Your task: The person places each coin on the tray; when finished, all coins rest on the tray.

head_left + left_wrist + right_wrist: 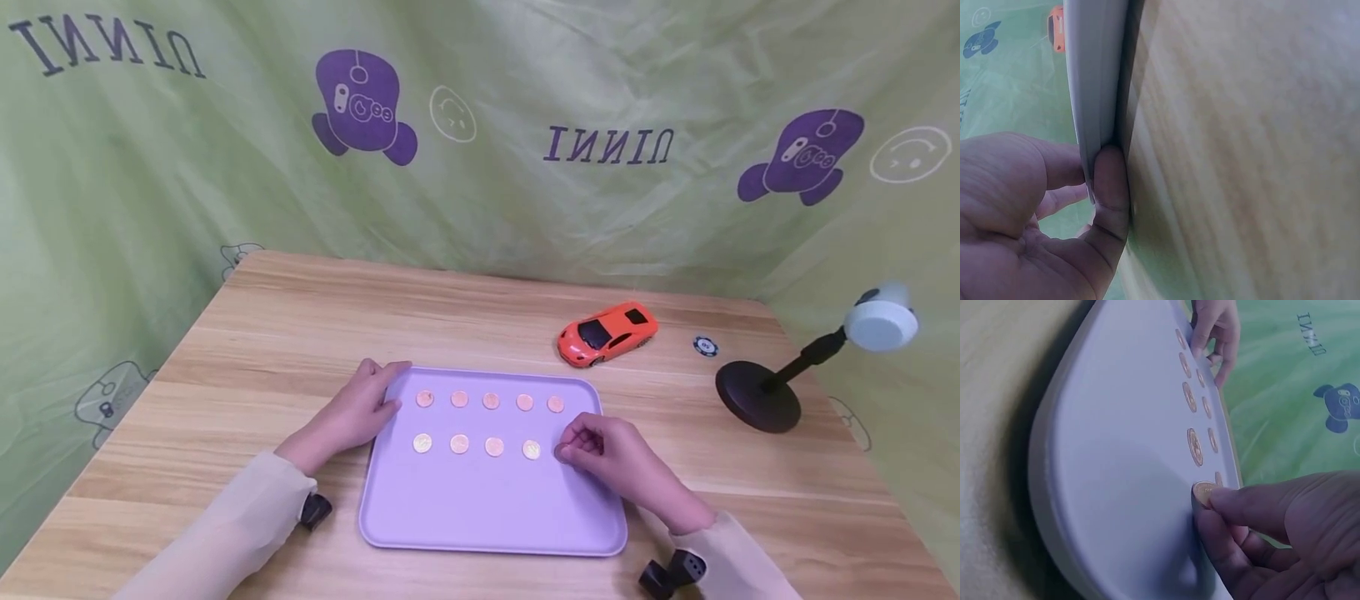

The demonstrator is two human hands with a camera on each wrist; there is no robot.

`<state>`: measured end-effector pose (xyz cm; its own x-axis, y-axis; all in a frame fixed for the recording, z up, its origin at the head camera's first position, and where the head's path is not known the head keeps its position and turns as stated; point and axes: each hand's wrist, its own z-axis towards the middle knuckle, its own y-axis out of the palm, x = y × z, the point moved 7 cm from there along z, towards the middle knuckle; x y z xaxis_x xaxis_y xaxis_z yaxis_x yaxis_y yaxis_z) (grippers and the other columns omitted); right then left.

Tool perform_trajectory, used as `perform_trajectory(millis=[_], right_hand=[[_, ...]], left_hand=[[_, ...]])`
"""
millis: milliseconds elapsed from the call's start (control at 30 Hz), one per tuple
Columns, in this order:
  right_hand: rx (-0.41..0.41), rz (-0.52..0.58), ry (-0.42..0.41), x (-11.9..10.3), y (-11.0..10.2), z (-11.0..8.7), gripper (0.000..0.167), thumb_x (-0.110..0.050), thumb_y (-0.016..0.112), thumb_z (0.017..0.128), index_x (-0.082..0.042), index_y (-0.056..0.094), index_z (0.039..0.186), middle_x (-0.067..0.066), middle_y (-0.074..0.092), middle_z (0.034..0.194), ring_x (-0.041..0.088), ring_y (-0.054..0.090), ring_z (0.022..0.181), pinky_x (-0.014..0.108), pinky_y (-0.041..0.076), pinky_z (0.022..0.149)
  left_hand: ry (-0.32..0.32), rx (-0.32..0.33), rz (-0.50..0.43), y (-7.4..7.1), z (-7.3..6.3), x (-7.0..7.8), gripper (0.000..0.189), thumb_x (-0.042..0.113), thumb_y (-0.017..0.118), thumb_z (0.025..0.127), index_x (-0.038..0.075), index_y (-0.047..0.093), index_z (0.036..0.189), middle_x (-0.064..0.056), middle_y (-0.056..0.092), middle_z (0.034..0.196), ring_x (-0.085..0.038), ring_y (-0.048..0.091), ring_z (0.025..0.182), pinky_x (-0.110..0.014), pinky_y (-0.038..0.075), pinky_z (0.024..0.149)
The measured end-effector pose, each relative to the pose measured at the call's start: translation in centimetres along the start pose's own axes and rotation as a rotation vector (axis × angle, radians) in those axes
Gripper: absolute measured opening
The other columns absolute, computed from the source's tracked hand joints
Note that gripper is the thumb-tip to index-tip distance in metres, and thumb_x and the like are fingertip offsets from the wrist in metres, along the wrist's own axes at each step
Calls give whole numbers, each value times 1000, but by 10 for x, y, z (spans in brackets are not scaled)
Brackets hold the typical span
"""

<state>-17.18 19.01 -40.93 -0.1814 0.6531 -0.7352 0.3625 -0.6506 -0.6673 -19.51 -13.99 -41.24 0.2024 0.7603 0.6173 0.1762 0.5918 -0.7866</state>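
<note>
A light purple tray (pixel 487 517) lies on the wooden table. My left hand (pixel 362 404) pinches its upper left rim, and in the left wrist view the tray's edge (pixel 1094 75) sits between thumb and finger. Two rows of several copper and gold coins (pixel 459 443) lie flat on the tray's upper half. Over the tray's right side, my right hand (pixel 606 450) pinches another coin (pixel 1203 490) between thumb and forefinger. That coin is tilted, close to the tray's surface at the right end of the lower row; whether it touches is unclear.
Behind the tray stands an orange toy car (pixel 609 333). To its right lies a blue and white poker chip (pixel 705 346). A small lamp with a black base (pixel 757 397) stands at the table's right edge. Green printed cloth (pixel 487 200) hangs behind.
</note>
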Motion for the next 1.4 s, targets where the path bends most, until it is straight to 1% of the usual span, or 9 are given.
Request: perform_trajectory(millis=[100,233,433,633,733,1067,1400], right_hand=[[-3,-26,-20,-4,2,3,7,-10,78,93,-8,72,95,-1,69,85,6,60,77,19,54,69],[-3,-54,-10,-5,5,5,6,-10,77,93,-9,71,94,-1,68,85,7,59,76,19,53,68],[-7,-97,21,-6,7,6,7,-9,77,93,-7,71,95,0,66,84,11,57,76,19,51,66],[-16,-126,86,-8,8,6,7,-8,78,92,-7,72,95,0,64,83,13,56,77,20,49,65],[-22,-140,92,-8,8,7,7,-7,78,92,-7,71,94,0,62,82,13,55,76,20,48,64],[-13,-146,72,-6,6,6,8,-3,78,91,-7,70,93,0,62,81,14,54,77,19,47,65],[-2,-128,78,-3,6,4,8,-3,77,91,-8,72,96,0,65,85,13,57,79,19,51,67]], left_hand=[[0,4,1,0,0,-1,55,0,62,99,-2,48,152,-18,48,106,-17,49,80,-35,51,77],[2,8,0,0,-1,-2,55,0,62,98,-3,49,151,-17,48,105,-17,48,81,-34,50,77],[3,4,-2,1,0,-2,55,1,62,98,-2,49,152,-17,48,104,-17,48,80,-34,50,76],[-2,4,-5,2,0,-2,55,0,62,99,-1,49,152,-17,48,105,-18,48,81,-34,50,77],[-8,1,-5,2,0,-2,55,1,62,99,-1,48,152,-17,49,106,-18,48,81,-34,50,77],[-4,1,-8,1,1,1,55,0,62,99,-2,49,152,-17,48,104,-18,47,80,-33,49,76],[-14,-3,1,1,3,2,55,1,62,99,-2,48,152,-19,49,107,-19,49,82,-37,52,79]])
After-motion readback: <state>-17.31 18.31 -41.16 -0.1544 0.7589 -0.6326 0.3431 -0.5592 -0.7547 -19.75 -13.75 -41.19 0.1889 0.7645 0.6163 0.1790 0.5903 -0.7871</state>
